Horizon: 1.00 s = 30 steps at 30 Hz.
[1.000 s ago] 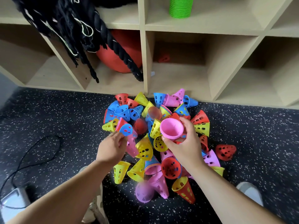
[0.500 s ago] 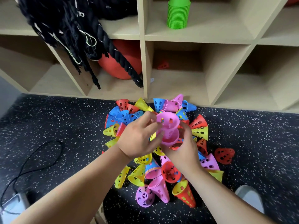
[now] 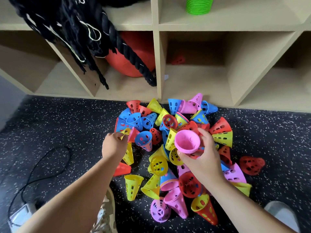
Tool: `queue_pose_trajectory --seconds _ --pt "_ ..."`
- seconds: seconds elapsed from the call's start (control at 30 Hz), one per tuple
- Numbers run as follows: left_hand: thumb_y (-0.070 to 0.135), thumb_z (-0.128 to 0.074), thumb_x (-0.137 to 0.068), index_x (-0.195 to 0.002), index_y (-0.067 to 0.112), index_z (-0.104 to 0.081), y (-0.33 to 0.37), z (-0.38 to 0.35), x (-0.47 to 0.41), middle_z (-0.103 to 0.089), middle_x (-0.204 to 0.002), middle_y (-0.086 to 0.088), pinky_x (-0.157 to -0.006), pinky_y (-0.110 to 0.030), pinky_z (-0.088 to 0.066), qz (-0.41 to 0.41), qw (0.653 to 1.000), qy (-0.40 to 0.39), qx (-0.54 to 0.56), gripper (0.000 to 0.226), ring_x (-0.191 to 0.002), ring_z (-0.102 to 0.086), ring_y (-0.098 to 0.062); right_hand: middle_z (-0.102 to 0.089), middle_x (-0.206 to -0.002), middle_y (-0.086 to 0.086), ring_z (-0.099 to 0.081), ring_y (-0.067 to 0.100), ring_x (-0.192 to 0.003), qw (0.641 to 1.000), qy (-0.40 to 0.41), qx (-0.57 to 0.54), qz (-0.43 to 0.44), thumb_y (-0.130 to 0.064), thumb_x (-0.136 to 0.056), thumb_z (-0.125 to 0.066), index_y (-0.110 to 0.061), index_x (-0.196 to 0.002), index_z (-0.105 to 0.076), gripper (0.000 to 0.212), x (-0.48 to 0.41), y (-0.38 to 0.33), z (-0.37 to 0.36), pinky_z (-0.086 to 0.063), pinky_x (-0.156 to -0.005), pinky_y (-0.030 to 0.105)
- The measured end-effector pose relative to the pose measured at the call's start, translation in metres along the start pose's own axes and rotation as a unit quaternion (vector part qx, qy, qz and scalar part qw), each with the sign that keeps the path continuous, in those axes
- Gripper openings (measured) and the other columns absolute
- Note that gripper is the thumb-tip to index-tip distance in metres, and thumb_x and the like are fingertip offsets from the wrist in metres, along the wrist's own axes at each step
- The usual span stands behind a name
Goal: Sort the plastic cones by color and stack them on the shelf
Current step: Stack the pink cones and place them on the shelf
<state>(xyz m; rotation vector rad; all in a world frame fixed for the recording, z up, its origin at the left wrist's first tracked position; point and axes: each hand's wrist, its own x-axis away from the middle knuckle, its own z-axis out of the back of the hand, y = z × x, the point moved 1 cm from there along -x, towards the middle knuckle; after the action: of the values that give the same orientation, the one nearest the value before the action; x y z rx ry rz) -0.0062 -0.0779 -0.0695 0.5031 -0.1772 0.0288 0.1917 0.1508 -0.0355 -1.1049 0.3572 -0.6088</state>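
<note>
pink cone in right grip, above pile

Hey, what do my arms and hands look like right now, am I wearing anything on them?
Both are bare. The left hand and right hand wear no gloves, and no ring shows on the fingers in view. The left forearm and right forearm are uncovered to the picture's edge: no sleeves, watch, bracelet or wristband shows.

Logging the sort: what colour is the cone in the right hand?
Pink cone, clearest in head view.
</note>
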Motion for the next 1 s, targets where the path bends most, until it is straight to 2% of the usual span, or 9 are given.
queue_pose_trajectory --seconds 0.13,0.27,0.37,0.5,0.57,0.67,0.77,0.87,1.0 --pt "0.030 -0.050 -0.099 -0.102 0.023 -0.075 0.007 -0.013 -0.008 -0.063 -0.085 -0.009 -0.059 -0.029 -0.041 -0.039 0.996 -0.067 -0.052 0.026 -0.069 -0.060 -0.030 -0.055 -0.133 -0.010 -0.064 0.010 -0.107 1.000 -0.003 0.003 -0.006 -0.036 -0.063 -0.090 -0.045 -0.137 -0.037 0.092 -0.009 0.003 -0.005 -0.057 -0.087 0.032" --pt "0.028 -0.051 -0.101 -0.107 0.015 -0.073 0.012 -0.019 -0.012 -0.061 -0.092 -0.011 -0.062 -0.030 -0.038 -0.058 0.992 -0.083 -0.073 0.026 -0.077 -0.057 -0.031 -0.055 -0.135 -0.008 -0.062 0.014 -0.113 1.000 -0.005 0.002 -0.001 -0.035 -0.063 -0.091 -0.045 -0.138 -0.038 0.093 -0.011 0.004 -0.009 -0.057 -0.089 0.034" --pt "0.030 -0.060 -0.097 -0.103 0.013 -0.074 0.013 -0.015 -0.013 -0.064 -0.100 -0.011 -0.066 -0.029 -0.035 -0.082 0.994 -0.055 -0.055 0.023 -0.080 -0.053 -0.026 -0.054 -0.135 -0.008 -0.062 0.015 -0.115 1.000 -0.008 0.002 -0.003 -0.037 -0.062 -0.091 -0.044 -0.138 -0.038 0.093 -0.010 0.003 -0.008 -0.057 -0.090 0.034" --pt "0.032 -0.073 -0.088 -0.091 0.009 -0.075 0.021 0.002 -0.005 -0.058 -0.077 0.001 -0.060 -0.028 -0.031 -0.102 0.995 -0.018 -0.002 0.022 -0.071 -0.051 -0.019 -0.054 -0.137 -0.009 -0.059 0.016 -0.120 1.000 -0.008 0.012 0.000 -0.039 -0.062 -0.091 -0.044 -0.139 -0.037 0.094 -0.007 -0.002 -0.005 -0.057 -0.091 0.036" --pt "0.034 -0.076 -0.086 -0.093 0.012 -0.076 0.029 0.015 0.002 -0.057 -0.076 0.003 -0.061 -0.027 -0.030 -0.116 0.993 0.009 0.035 0.022 -0.069 -0.052 -0.016 -0.053 -0.138 -0.008 -0.058 0.016 -0.121 1.000 -0.009 0.016 0.003 -0.037 -0.064 -0.092 -0.043 -0.141 -0.036 0.095 -0.004 -0.005 -0.003 -0.057 -0.092 0.037" --pt "0.035 -0.076 -0.086 -0.095 0.014 -0.077 0.043 0.035 0.014 -0.058 -0.081 0.001 -0.060 -0.015 -0.034 -0.152 0.982 0.060 0.090 0.023 -0.066 -0.051 -0.008 -0.054 -0.136 -0.008 -0.058 0.016 -0.121 1.000 -0.005 0.029 0.011 -0.035 -0.064 -0.091 -0.040 -0.142 -0.037 0.095 0.003 -0.013 -0.001 -0.054 -0.096 0.041" --pt "0.029 -0.076 -0.086 -0.089 0.013 -0.078 0.069 0.054 0.033 -0.056 -0.081 0.004 -0.061 -0.006 -0.036 -0.216 0.958 0.100 0.160 0.016 -0.066 -0.053 -0.002 -0.056 -0.133 -0.011 -0.054 0.015 -0.125 0.999 0.011 0.031 0.021 -0.034 -0.063 -0.092 -0.034 -0.142 -0.040 0.094 0.010 -0.021 0.002 -0.049 -0.099 0.035" --pt "0.022 -0.077 -0.087 -0.087 0.012 -0.077 0.103 0.069 0.059 -0.058 -0.086 0.002 -0.061 -0.012 -0.043 -0.319 0.918 0.098 0.212 0.011 -0.070 -0.059 -0.007 -0.058 -0.131 -0.010 -0.055 0.013 -0.121 0.999 0.017 0.024 0.022 -0.037 -0.063 -0.091 -0.033 -0.141 -0.040 0.093 0.017 -0.028 0.004 -0.043 -0.091 0.022" --pt "0.017 -0.076 -0.086 -0.089 0.009 -0.077 0.135 0.078 0.092 -0.056 -0.091 0.000 -0.064 -0.020 -0.049 -0.493 0.841 0.023 0.222 0.008 -0.070 -0.059 -0.006 -0.063 -0.123 -0.013 -0.064 0.012 -0.109 0.999 0.032 0.009 0.016 -0.044 -0.062 -0.089 -0.036 -0.142 -0.033 0.099 0.020 -0.031 0.009 -0.053 -0.086 0.031"
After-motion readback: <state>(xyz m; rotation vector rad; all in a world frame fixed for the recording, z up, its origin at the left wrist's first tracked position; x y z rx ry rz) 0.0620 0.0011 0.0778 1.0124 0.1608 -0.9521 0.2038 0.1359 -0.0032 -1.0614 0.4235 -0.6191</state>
